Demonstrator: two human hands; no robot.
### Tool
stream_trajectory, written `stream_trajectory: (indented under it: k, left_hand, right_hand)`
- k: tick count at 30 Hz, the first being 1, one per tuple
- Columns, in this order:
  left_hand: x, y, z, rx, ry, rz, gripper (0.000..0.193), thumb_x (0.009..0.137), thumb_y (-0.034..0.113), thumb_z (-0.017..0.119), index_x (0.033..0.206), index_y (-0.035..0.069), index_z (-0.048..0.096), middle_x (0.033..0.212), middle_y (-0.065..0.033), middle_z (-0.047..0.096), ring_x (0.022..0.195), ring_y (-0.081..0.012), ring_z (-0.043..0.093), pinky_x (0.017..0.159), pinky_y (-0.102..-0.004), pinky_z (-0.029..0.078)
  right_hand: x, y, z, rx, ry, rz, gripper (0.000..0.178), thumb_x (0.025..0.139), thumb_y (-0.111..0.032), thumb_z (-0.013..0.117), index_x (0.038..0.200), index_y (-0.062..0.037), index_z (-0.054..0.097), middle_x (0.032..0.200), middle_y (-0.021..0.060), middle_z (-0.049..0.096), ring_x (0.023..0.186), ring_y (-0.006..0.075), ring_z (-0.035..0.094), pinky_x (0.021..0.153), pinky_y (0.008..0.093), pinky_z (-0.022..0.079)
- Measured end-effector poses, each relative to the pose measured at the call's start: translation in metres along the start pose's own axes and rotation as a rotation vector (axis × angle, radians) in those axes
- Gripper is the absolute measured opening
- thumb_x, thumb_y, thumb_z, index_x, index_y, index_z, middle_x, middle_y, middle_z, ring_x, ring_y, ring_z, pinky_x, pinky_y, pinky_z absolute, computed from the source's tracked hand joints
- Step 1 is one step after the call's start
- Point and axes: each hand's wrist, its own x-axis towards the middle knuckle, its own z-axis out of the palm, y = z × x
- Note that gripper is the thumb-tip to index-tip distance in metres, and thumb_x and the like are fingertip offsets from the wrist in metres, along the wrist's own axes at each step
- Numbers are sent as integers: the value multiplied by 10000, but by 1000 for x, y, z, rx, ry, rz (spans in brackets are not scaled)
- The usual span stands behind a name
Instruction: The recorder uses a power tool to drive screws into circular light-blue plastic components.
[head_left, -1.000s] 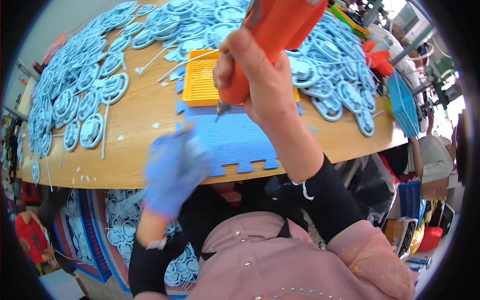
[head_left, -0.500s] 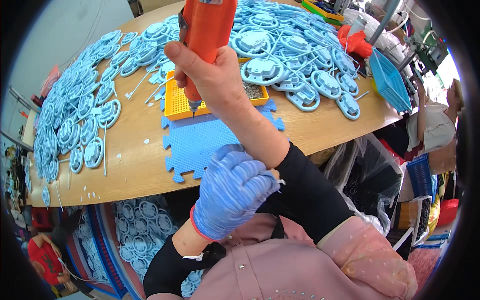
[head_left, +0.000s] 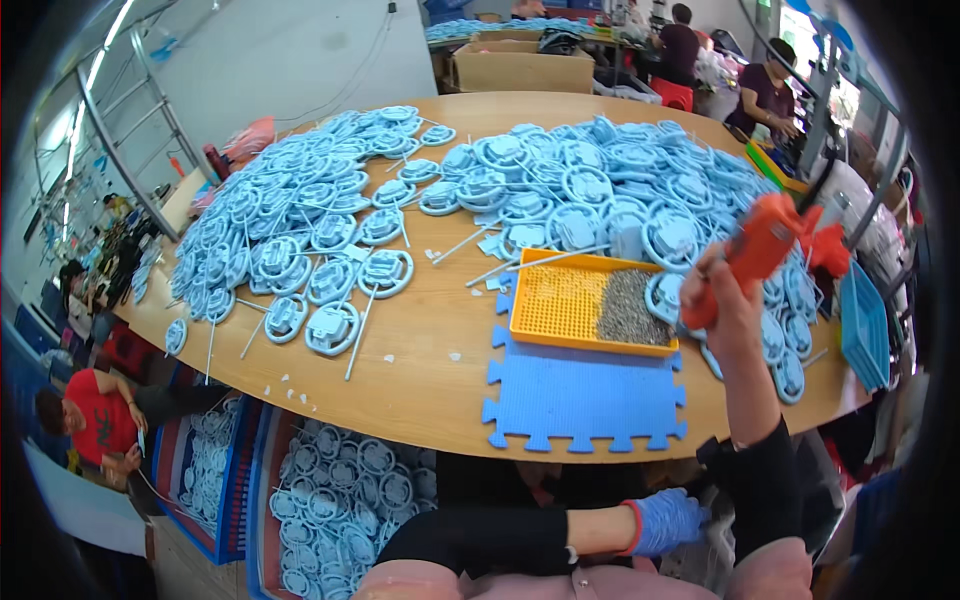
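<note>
Orange power tool [head_left: 757,243] held over worktop [head_left: 420,390].
Right hand [head_left: 730,305] clasped round it, just right of the yellow tray [head_left: 553,300]; gloved left hand [head_left: 670,522] below the worktop's near edge, grip cannot be told. Pale-blue parts [head_left: 585,187] heaped behind tray.

Right of the yellow tray [head_left: 592,343], the orange power tool [head_left: 757,248] and right hand [head_left: 725,305] are blurring. Inside the tray, the grey pieces [head_left: 632,308] are appearing too small to tell apart. The tray is hiding part of the blue mat [head_left: 585,398]. Below the tray, the view's lower edge is cutting off the pink top [head_left: 622,582], and the gloved left hand [head_left: 668,522] is not revealing whether it is holding anything.
</note>
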Motion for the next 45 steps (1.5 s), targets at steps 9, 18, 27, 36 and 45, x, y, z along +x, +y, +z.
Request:
stream_trajectory:
  k: [9, 18, 27, 36, 45]
  left_hand:
    - [-230, -209, -167, 91, 778, -945, 391, 770, 320, 742, 1021, 32, 662, 1031, -155, 654, 1041, -325, 586, 939, -416, 446]
    - [-233, -426, -255, 294, 289, -1143, 928, 690, 465, 764, 1433, 73, 367, 1447, -238, 355, 1312, -380, 391, 1083, -416, 344]
    - [-212, -381, -263, 99, 253, -1001, 561, 719, 208, 707, 1252, 111, 563, 1239, -178, 530, 1116, -364, 540, 937, -401, 468]
    - [-270, -269, -230, 293, 248, -1038, 503, 681, 56, 681, 1176, 54, 593, 1135, -183, 568, 1042, -356, 558, 890, -401, 485]
    - [-247, -303, -243, 107, 279, -826, 861, 720, 319, 730, 1435, 50, 332, 1402, -207, 403, 1292, -371, 401, 1059, -433, 349]
  right_hand:
    - [2, 21, -30, 143, -14, -118, 448, 845, -407, 705, 960, -37, 481, 672, 51, 522, 586, 156, 524, 549, 311, 444]
    - [31, 37, -24, 160, 95, -141, 503, 798, -438, 745, 908, -30, 472, 631, 70, 526, 529, 184, 542, 472, 310, 479]
    - [35, 42, -32, 152, 102, -157, 518, 808, -451, 735, 906, -17, 470, 646, 73, 531, 520, 186, 530, 457, 314, 463]
    - [34, 47, -28, 174, 39, -97, 523, 796, -462, 741, 920, -24, 483, 661, 62, 521, 553, 173, 532, 484, 306, 460]
    - [33, 48, -29, 165, 34, -108, 514, 803, -456, 736, 913, -19, 488, 662, 66, 526, 563, 172, 535, 490, 297, 461]
